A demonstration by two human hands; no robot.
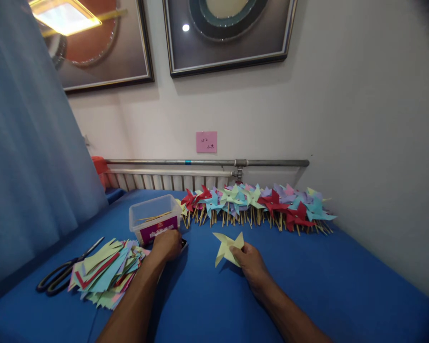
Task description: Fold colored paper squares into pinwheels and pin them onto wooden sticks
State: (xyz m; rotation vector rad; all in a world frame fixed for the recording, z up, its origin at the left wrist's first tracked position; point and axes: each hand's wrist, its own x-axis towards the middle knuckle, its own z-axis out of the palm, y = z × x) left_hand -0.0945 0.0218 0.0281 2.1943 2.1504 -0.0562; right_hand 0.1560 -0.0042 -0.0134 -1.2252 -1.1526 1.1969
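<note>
A pale yellow paper pinwheel (224,248) is pinched between the thumb and fingers of my right hand (250,265), a little above the blue cloth. My left hand (167,245) reaches down in front of a clear plastic box (154,206) with a purple label. Its fingers are curled down at a small dark container (184,244), mostly hidden behind the hand. What those fingers hold, if anything, cannot be seen. Several thin wooden sticks (157,217) lie in the clear box. Left of my forearm is a pile of cut coloured paper (109,271).
Dark-handled scissors (59,277) lie left of the paper pile. Many finished pinwheels on sticks (250,202) lie in a row along the back of the blue-covered table (307,281). Behind are a radiator (164,182) and a pipe (157,162). A blue curtain (32,133) hangs at left.
</note>
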